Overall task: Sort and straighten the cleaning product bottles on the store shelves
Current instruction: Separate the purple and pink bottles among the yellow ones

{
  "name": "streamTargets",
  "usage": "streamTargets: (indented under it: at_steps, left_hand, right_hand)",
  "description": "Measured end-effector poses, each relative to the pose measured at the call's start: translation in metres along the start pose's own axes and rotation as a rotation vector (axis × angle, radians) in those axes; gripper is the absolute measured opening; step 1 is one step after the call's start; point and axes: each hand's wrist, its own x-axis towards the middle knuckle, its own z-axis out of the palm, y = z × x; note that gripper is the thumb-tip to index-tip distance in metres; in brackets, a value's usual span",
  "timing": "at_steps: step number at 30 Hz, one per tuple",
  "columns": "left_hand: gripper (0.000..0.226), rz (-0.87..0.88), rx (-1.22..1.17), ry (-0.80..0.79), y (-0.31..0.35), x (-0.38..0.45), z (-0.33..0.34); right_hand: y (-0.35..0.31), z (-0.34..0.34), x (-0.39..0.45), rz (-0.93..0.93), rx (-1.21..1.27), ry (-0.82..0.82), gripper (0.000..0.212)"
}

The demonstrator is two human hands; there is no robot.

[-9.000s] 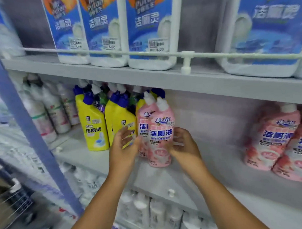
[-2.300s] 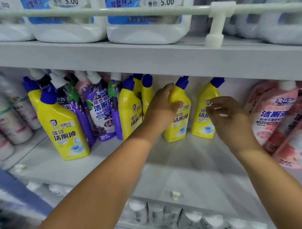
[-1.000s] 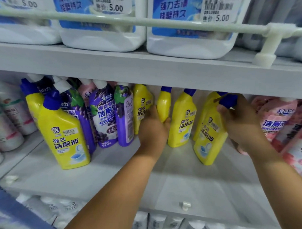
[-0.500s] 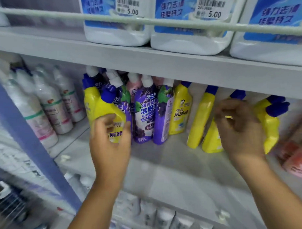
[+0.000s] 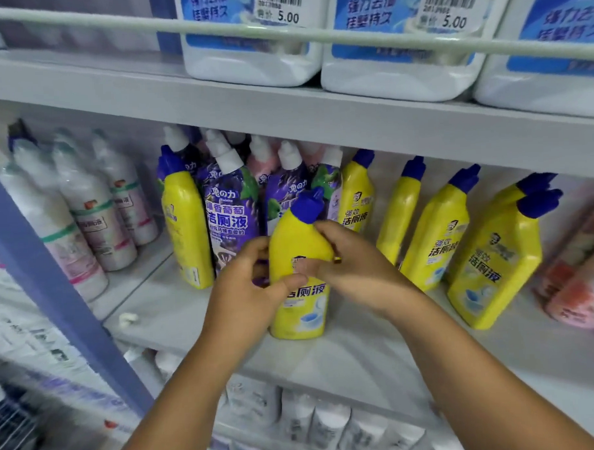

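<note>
Both my hands grasped one yellow bottle standing on the shelf: left hand around its side, right hand across its front.

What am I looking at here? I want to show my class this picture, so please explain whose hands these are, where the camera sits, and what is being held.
No machine here: a person wears a camera on the head, looking down at their own bare hands. The left hand and right hand both grip one yellow bottle with a blue cap, standing at the front of a white shelf. Behind it stand purple bottles, more yellow bottles to the right, and white bottles to the left. Big white jugs priced 5.00 sit on the shelf above.
</note>
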Motion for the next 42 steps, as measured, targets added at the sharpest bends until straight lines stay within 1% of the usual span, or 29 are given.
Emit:
streamTargets:
  at_steps: [2,3,4,5,7,9,12,15,17,18,20,21,22,23,24,25,26,27,29,30,31,34,35,37,40,42]
  left_hand:
    - [0.043,0.065,-0.004,-0.088,0.007,0.002,0.007]
    - [0.041,0.106,-0.001,-0.069,0.009,0.005,0.004]
    - [0.038,0.154,0.02,0.009,0.012,0.01,-0.003]
    - [0.036,0.207,0.06,0.12,0.015,0.016,-0.012]
    - [0.041,0.279,0.12,0.31,0.018,0.034,-0.028]
    - [0.049,0.309,0.167,0.39,0.018,0.055,-0.036]
    - [0.049,0.275,0.265,0.358,0.023,0.083,-0.039]
    - [0.057,0.225,0.319,0.319,0.023,0.091,-0.036]
    - [0.057,0.218,0.462,0.327,0.019,0.094,-0.035]
    - [0.059,0.219,0.546,0.336,0.019,0.094,-0.034]
    - [0.063,0.215,0.627,0.335,0.022,0.093,-0.034]
    - [0.063,0.201,0.622,0.309,0.025,0.092,-0.035]
    - [0.063,0.178,0.592,0.276,0.026,0.089,-0.034]
    - [0.064,0.161,0.555,0.241,0.025,0.086,-0.034]
    - [0.064,0.158,0.531,0.214,0.024,0.083,-0.033]
    - [0.064,0.159,0.52,0.196,0.023,0.08,-0.032]
    - [0.064,0.168,0.51,0.186,0.021,0.077,-0.031]
    - [0.063,0.182,0.502,0.183,0.019,0.074,-0.031]
    - [0.066,0.216,0.47,0.176,0.015,0.066,-0.033]
    - [0.07,0.228,0.447,0.156,0.012,0.063,-0.036]
    - [0.072,0.227,0.399,0.117,0.009,0.06,-0.04]
    - [0.073,0.12,0.125,-0.081,-0.001,0.054,-0.05]
    - [0.071,0.09,0.041,-0.123,-0.004,0.053,-0.049]
    - [0.062,0.06,-0.068,-0.121,-0.008,0.051,-0.042]
    - [0.048,0.052,-0.142,-0.078,-0.009,0.045,-0.027]
    - [0.049,0.069,-0.164,-0.066,-0.009,0.042,-0.014]
  right_hand:
    - [0.006,-0.019,-0.016,-0.014,-0.039,0.105,0.028]
    - [0.01,-0.032,-0.026,-0.026,-0.053,0.169,0.022]
    - [0.014,-0.045,-0.035,-0.035,-0.058,0.233,0.017]
    - [0.017,-0.059,-0.044,-0.038,-0.067,0.302,0.015]
    - [0.024,-0.085,-0.056,-0.004,-0.112,0.457,0.019]
    - [0.032,-0.104,-0.062,0.036,-0.133,0.556,0.018]
    - [0.048,-0.116,-0.067,0.082,-0.175,0.597,0.019]
    - [0.065,-0.117,-0.067,0.118,-0.198,0.623,0.025]
    - [0.073,-0.114,-0.064,0.154,-0.221,0.65,0.033]
    - [0.074,-0.112,-0.063,0.153,-0.288,0.694,0.038]
    - [0.067,-0.104,-0.06,0.088,-0.458,0.884,0.048]
    - [0.059,-0.097,-0.058,0.012,-0.522,1.01,0.047]
    - [0.046,-0.088,-0.055,-0.096,-0.548,1.102,0.04]
    - [0.033,-0.076,-0.049,-0.205,-0.517,1.123,0.032]
    - [0.017,-0.064,-0.039,-0.285,-0.401,1.08,0.024]
    - [0.0,-0.056,-0.025,-0.306,-0.23,0.991,0.016]
    - [-0.013,-0.05,-0.006,-0.265,-0.097,0.864,0.01]
    - [-0.02,-0.047,0.018,-0.194,-0.016,0.722,0.008]
    - [-0.022,-0.045,0.063,-0.073,-0.094,0.452,0.022]
    - [-0.019,-0.043,0.08,-0.056,-0.155,0.385,0.03]
    - [-0.015,-0.042,0.091,-0.042,-0.169,0.351,0.033]
    - [-0.006,-0.044,0.097,-0.049,-0.078,0.301,0.029]
    - [-0.005,-0.045,0.093,-0.063,-0.05,0.304,0.028]
    - [-0.002,-0.046,0.082,-0.085,-0.003,0.372,0.027]
    - [0.003,-0.036,0.052,-0.146,0.103,0.486,0.032]
    - [0.004,-0.03,0.025,-0.208,0.187,0.568,0.035]
